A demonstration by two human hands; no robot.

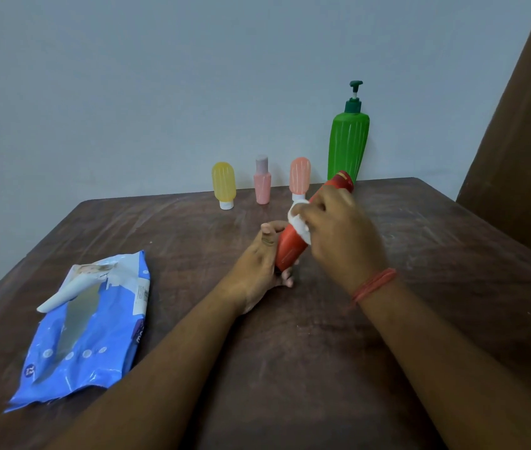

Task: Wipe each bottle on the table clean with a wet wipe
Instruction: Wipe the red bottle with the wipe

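Note:
My left hand [259,259] grips the lower end of a red bottle [290,250], which tilts up and to the right above the brown table [420,241]. My right hand [339,228] holds a white wet wipe [298,220] curled round the middle of that bottle. The bottle's dark red cap end pokes out past my right hand. Along the table's far edge stand a yellow bottle [224,185], a pink bottle [262,181], a salmon bottle [300,177] and a tall green pump bottle [348,141].
A blue wet wipe pack [89,329] lies at the left front of the table with its white flap lifted. A pale wall stands behind the table. A brown curtain [523,141] hangs at the right.

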